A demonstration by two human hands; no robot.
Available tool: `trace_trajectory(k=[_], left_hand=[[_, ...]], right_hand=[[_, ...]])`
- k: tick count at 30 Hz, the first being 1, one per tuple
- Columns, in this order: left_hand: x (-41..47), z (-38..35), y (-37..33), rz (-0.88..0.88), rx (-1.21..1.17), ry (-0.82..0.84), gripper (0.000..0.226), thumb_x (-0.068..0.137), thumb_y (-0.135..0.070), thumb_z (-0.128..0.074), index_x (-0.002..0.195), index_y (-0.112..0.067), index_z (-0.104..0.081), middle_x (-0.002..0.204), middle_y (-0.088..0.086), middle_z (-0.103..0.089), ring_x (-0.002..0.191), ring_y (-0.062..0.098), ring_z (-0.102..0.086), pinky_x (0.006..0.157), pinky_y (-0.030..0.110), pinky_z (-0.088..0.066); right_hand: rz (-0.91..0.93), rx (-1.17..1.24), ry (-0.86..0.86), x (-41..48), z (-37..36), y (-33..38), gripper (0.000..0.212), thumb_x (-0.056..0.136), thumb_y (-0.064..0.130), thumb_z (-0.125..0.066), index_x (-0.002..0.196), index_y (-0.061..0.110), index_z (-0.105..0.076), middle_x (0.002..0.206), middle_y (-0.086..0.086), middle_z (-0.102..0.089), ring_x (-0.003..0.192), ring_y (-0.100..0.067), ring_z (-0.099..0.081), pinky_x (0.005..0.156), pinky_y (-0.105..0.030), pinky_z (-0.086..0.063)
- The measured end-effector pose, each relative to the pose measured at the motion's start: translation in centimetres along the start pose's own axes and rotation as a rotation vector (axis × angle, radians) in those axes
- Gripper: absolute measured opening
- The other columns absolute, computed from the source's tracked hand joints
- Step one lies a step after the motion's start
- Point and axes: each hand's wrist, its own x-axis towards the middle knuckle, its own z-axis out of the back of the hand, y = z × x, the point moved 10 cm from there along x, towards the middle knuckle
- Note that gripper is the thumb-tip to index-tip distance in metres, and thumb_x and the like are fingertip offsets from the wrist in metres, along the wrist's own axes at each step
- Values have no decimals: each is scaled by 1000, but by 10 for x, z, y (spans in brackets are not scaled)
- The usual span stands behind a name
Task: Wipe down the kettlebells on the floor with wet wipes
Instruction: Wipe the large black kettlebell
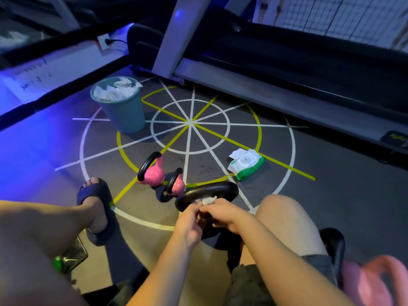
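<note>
Right hand [223,214] pinches wet wipe [208,199] on black kettlebell [207,188] handle, likely to scrub grip. Left hand [189,221] curled alongside, hold unclear. Kettlebell on floor between knees; pink kettlebells [154,173] just beyond.

Grey floor [320,195], marked with white and yellow rings and with spokes radiating from one centre. Standing on it: a teal bin [123,115] at the left of the markings, filled to the rim with crumpled white tissues [114,90]; a larger pink kettlebell [154,173] and a smaller pink kettlebell [178,184], both black-handled, just beside each other; a black kettlebell [212,189] near the smaller one; and a green-and-white wipes pack [246,165], lid flipped open, apart to the right. A treadmill [287,89] borders the far side.
</note>
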Motion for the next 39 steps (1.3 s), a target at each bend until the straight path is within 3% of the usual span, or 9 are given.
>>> trace_trajectory(k=[3, 8, 13, 16, 22, 26, 31, 37, 39], left_hand=[[-4, 11, -16, -70, 100, -11, 29, 97, 5, -51, 73, -12, -59, 53, -1, -54, 39, 3, -47, 38, 14, -35], [-10, 47, -34, -189, 248, -193, 7, 92, 1, -67, 86, 0, -71, 62, 11, -67, 46, 13, -59, 43, 20, -48], [-24, 59, -90, -595, 765, -377, 14, 90, -11, -70, 89, -14, -57, 83, 6, -66, 74, 24, -64, 67, 32, -48], [-31, 17, -127, -906, 1316, -183, 24, 87, -22, -73, 109, -25, -65, 100, -5, -61, 95, 17, -63, 84, 33, -51], [-18, -20, -132, -779, 1891, 205, 43, 96, -33, -67, 138, -33, -61, 111, -7, -74, 100, 13, -67, 80, 27, -48], [-10, -25, -138, -765, 1859, 285, 34, 93, -38, -71, 127, -34, -71, 100, -6, -76, 88, 9, -65, 71, 26, -43], [-1, -31, -140, -738, 1900, 298, 28, 90, -39, -73, 116, -31, -76, 83, -6, -69, 80, 14, -61, 72, 30, -44], [9, -26, -152, -765, 1821, 232, 28, 76, -44, -84, 101, -33, -82, 82, -15, -72, 78, 3, -62, 64, 15, -39], [12, -23, -152, -749, 1803, 230, 31, 73, -45, -85, 101, -34, -81, 86, -16, -75, 81, 0, -65, 70, 19, -46]], right_hand=[[-101, 591, 1, 4, -28, -3, 7, 91, 5, -63, 86, 5, -68, 63, -8, -60, 55, -17, -58, 51, -26, -51], [-158, 881, -8, 12, -56, -16, 10, 97, 9, -60, 91, 4, -65, 63, -6, -53, 54, -14, -48, 45, -25, -42], [-122, 1366, -222, 26, -21, -22, 18, 104, 3, -43, 91, -1, -55, 92, -17, -59, 99, -29, -58, 101, -42, -46], [-50, 1552, -326, 29, 5, -32, 20, 103, 3, -41, 88, 2, -54, 87, -13, -56, 87, -25, -61, 107, -40, -45], [-58, 1293, -354, 23, -12, -31, 9, 95, 7, -52, 92, 6, -61, 83, -10, -65, 80, -21, -66, 84, -37, -56], [-42, 1379, -240, 25, -38, -20, 18, 95, 3, -48, 107, 2, -61, 101, -19, -69, 96, -30, -70, 77, -38, -57], [-27, 1592, -469, 29, 7, -40, 19, 91, 4, -42, 99, 3, -59, 92, -15, -59, 82, -25, -62, 83, -34, -53], [-65, 1052, -386, 29, -38, -34, 16, 95, 14, -49, 94, 8, -65, 90, -25, -68, 106, -36, -67, 98, -46, -51], [-80, 1051, -387, 33, -34, -37, 14, 92, 14, -50, 90, 9, -63, 85, -19, -62, 81, -21, -52, 91, -42, -52]])
